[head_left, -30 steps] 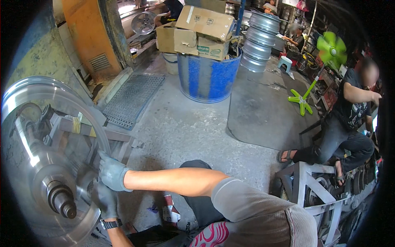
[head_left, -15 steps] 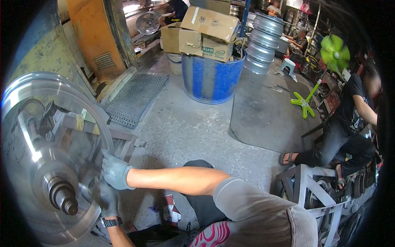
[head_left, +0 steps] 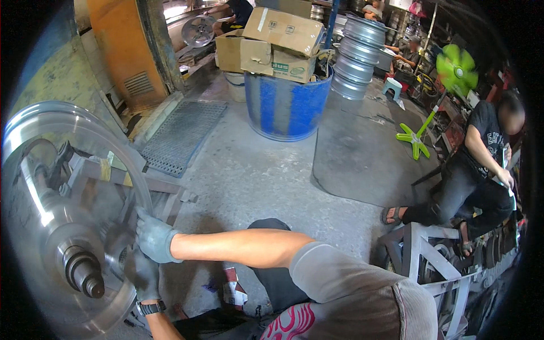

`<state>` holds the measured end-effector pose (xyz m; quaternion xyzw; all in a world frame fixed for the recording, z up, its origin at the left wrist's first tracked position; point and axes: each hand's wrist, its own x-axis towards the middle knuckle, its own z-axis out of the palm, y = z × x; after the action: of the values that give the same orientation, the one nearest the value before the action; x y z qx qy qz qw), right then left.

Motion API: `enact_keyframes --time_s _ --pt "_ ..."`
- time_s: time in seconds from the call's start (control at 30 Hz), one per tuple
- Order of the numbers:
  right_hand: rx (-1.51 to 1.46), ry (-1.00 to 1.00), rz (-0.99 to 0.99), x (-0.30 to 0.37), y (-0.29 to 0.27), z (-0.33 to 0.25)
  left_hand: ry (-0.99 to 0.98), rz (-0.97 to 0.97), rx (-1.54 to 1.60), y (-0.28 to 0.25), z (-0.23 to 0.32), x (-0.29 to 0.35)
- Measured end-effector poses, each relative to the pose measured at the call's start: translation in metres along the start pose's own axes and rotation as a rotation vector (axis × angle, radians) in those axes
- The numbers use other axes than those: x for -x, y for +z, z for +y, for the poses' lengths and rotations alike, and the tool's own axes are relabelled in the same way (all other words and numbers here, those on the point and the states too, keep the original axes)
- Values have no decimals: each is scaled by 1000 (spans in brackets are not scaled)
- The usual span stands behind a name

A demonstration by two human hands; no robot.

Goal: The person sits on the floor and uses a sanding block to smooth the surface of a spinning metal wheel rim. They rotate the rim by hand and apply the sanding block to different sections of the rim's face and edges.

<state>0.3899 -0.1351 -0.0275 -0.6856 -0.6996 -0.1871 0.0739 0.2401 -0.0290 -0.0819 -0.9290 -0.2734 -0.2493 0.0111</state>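
A spinning metal wheel rim (head_left: 122, 148), blurred by its motion, fills the left side, mounted on a shaft with a threaded end (head_left: 93, 283). My right hand (head_left: 156, 237), in a grey glove, reaches across from the right to the rim's near right edge, its fingers curled together there. Just below it is my left hand (head_left: 143, 275), in a darker grey glove with a watch (head_left: 151, 307) at the wrist. Its fingers are bent in at the rim's edge. Whatever either hand grips is hidden by the gloves and the rim.
A metal stand (head_left: 127, 181) sits behind the rim. Farther off are a perforated mat (head_left: 184, 136), a blue tub (head_left: 289, 107) with cardboard boxes (head_left: 289, 31), stacked rims (head_left: 354, 62) and a green fan (head_left: 456, 71). A seated co-worker (head_left: 481, 158) is at right, beside a metal frame (head_left: 416, 249).
The view has shifted slightly, while my hands stay at the spinning rim's edge. The co-worker at right has leaned in, and their forearm now points downward.
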Motion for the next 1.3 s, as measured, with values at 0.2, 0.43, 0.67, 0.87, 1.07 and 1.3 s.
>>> enact_keyframes --time_s 0.2,0.43,0.67,0.87,1.07,1.3 --pt "-18 0 4 -1 2 -3 105 50 145 -8 2 3" --pt "-1 -12 1 0 -1 -4 140 105 60 -3 -11 8" --pt "22 2 48 2 4 -7 147 103 46 -3 -11 9" --pt "11 10 51 0 8 -14 163 176 125 6 -30 17" --pt "8 -2 -19 1 3 -12 181 185 95 16 -39 19" --pt "57 32 8 3 -5 -6 161 107 87 35 -52 15"
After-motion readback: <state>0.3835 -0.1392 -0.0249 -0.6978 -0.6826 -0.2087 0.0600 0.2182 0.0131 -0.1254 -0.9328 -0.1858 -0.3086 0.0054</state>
